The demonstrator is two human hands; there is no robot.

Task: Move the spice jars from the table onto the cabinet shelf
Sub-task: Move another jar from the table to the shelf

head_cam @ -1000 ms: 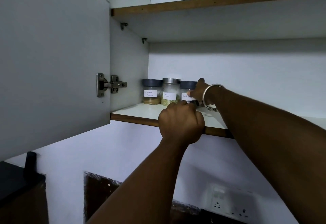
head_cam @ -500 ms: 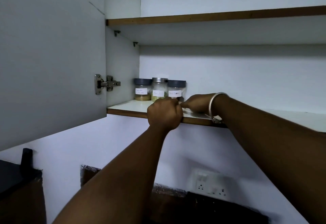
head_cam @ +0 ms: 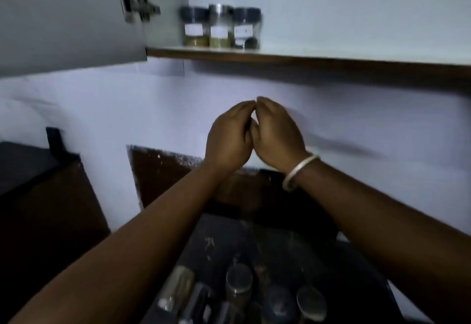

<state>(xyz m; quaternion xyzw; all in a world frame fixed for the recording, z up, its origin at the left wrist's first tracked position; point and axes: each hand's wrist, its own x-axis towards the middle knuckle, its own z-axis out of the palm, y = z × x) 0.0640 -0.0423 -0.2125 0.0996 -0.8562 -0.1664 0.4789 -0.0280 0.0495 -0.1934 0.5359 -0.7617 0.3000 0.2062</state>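
Three labelled spice jars stand in a row at the left end of the cabinet shelf point(head_cam: 331, 56): a dark-lidded jar point(head_cam: 193, 26), a silver-lidded jar point(head_cam: 219, 26) and a second dark-lidded jar point(head_cam: 246, 28). Below the shelf, in front of the wall, my left hand point(head_cam: 228, 137) and my right hand point(head_cam: 276, 135) hang side by side with fingers loosely curled, fingertips touching, holding nothing. Several more spice jars point(head_cam: 238, 285) stand on the dark table point(head_cam: 356, 267) at the bottom of the view, partly blurred.
The grey cabinet door point(head_cam: 63, 17) stands open at the left with its hinge point(head_cam: 137, 5). A dark brown cabinet point(head_cam: 38, 196) is at the lower left. A brown panel point(head_cam: 163, 173) sits in the white wall behind my arms.
Both hands have come down off the shelf edge and now hang together below it. The view has tilted down, showing the table with its jars.
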